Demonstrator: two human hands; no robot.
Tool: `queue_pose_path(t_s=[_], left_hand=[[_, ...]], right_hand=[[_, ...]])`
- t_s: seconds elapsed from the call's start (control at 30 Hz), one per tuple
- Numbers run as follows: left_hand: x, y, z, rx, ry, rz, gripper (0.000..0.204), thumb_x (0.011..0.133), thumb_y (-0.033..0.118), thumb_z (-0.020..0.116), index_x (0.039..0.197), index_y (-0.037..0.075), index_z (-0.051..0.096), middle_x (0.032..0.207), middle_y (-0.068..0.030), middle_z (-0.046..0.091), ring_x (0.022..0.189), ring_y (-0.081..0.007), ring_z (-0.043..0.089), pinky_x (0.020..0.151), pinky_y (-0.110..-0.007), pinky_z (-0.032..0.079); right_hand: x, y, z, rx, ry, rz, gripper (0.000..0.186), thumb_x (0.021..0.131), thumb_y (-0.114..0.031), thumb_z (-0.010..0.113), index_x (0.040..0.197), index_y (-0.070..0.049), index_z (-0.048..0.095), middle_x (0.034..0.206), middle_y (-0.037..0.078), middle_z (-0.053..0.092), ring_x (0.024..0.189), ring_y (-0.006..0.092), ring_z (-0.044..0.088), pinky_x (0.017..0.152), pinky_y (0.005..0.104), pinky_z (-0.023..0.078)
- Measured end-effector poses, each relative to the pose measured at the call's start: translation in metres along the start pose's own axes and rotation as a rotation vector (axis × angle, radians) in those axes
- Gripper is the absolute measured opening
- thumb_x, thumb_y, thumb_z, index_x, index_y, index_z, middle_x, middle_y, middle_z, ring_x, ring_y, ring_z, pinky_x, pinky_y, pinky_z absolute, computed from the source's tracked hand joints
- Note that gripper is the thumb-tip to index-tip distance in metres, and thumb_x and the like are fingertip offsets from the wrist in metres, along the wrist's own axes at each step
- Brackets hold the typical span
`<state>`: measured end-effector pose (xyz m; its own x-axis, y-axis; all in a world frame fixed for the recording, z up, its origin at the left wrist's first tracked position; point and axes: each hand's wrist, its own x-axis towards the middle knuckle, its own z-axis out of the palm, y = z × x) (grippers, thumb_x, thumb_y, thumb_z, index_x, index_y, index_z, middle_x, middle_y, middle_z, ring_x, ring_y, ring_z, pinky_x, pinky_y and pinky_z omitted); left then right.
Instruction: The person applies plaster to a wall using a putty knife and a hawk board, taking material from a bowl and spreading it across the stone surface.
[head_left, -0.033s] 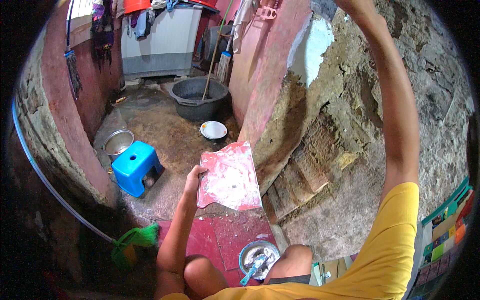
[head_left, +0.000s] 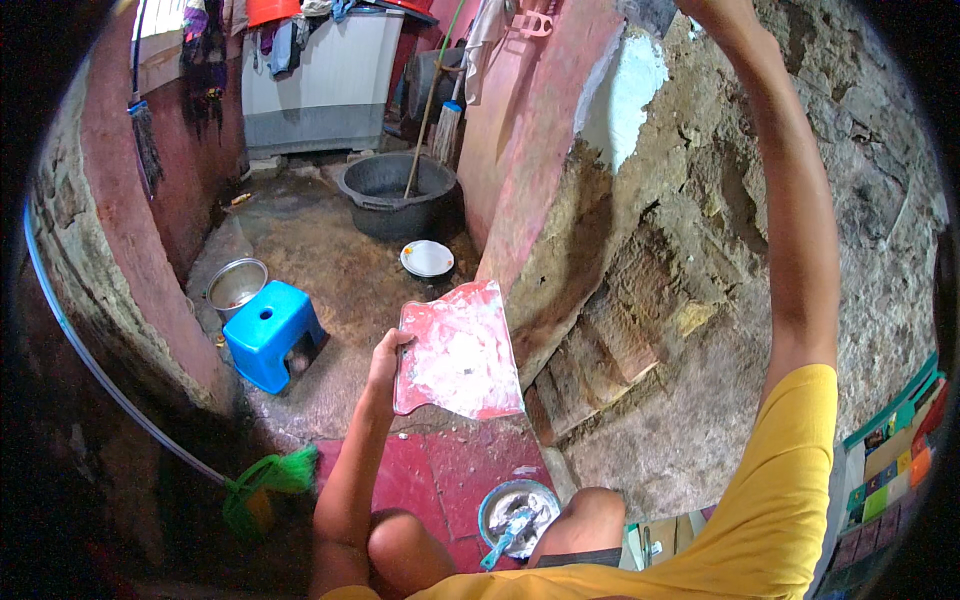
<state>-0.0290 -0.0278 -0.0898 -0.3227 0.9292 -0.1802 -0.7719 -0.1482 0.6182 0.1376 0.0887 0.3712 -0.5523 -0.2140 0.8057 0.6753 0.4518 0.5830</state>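
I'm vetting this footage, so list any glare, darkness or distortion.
Head view: the white-smeared board in the left hand looks blown out near its middle; head view, lower left: deep shadow around the green broom; head view, left rim: the pale pole bows, likely fisheye distortion.

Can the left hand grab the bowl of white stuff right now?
Probably not yet, because the left hand is holding the red board. Otherwise the way looks free: the bowl sits beside the right knee, its left side uncovered.

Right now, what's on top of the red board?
White paste is smeared over the red board. The left hand grips its left edge, thumb on top; other fingers and the underside are hidden.
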Motion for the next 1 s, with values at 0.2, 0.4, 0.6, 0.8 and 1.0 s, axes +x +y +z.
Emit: queue_pose_path(t_s=[0.2, 0.4, 0.6, 0.8, 1.0], left_hand=[[-0.003, 0.005, 0.006, -0.086, -0.093, -0.054, 0.027, 0.072, 0.019, 0.047, 0.088, -0.003, 0.051, 0.079, -0.0132, 0.058, 0.068, -0.0232, 0.058, 0.066, -0.034, 0.050], [-0.035, 0.013, 0.026, -0.047, -0.143, -0.091, 0.033, 0.074, 0.015, 0.044, 0.100, -0.004, 0.048, 0.088, -0.0143, 0.057, 0.075, -0.0234, 0.059, 0.072, -0.035, 0.050], [-0.049, 0.001, 0.041, 0.047, -0.092, -0.127, 0.032, 0.073, 0.013, 0.045, 0.100, -0.004, 0.048, 0.088, -0.0151, 0.058, 0.074, -0.0225, 0.060, 0.067, -0.034, 0.052], [-0.069, -0.008, 0.073, 0.016, -0.111, -0.120, 0.032, 0.073, 0.012, 0.042, 0.099, -0.004, 0.049, 0.088, -0.0150, 0.059, 0.079, -0.0239, 0.059, 0.076, -0.035, 0.048], [-0.050, -0.026, 0.026, 0.344, 0.046, 0.181, 0.019, 0.075, 0.014, 0.044, 0.080, 0.000, 0.056, 0.081, -0.0099, 0.058, 0.073, -0.0188, 0.057, 0.069, -0.031, 0.048]], right_hand=[[-0.058, -0.024, -0.039, 0.599, 0.181, 0.221, 0.022, 0.067, -0.011, 0.057, 0.087, -0.001, 0.058, 0.070, 0.021, 0.057, 0.069, 0.0345, 0.055, 0.062, 0.0354, 0.045], [-0.237, -0.107, -0.032, 1.485, -0.393, 0.918, 0.038, 0.071, -0.002, 0.055, 0.108, 0.002, 0.050, 0.102, 0.006, 0.057, 0.091, 0.0118, 0.052, 0.084, 0.0272, 0.040], [-0.324, -0.162, -0.012, 1.817, -0.475, 1.197, 0.033, 0.076, 0.000, 0.052, 0.109, 0.003, 0.051, 0.100, 0.006, 0.058, 0.090, 0.0114, 0.054, 0.081, 0.0240, 0.041], [-0.357, -0.161, -0.012, 1.765, -0.501, 1.135, 0.030, 0.073, 0.003, 0.054, 0.103, 0.003, 0.055, 0.094, 0.005, 0.060, 0.084, 0.0103, 0.054, 0.077, 0.0239, 0.042], [-0.396, -0.138, -0.023, 1.485, -0.586, 1.390, 0.023, 0.071, -0.002, 0.059, 0.094, 0.001, 0.059, 0.087, 0.005, 0.062, 0.079, 0.0120, 0.056, 0.073, 0.0259, 0.044]])
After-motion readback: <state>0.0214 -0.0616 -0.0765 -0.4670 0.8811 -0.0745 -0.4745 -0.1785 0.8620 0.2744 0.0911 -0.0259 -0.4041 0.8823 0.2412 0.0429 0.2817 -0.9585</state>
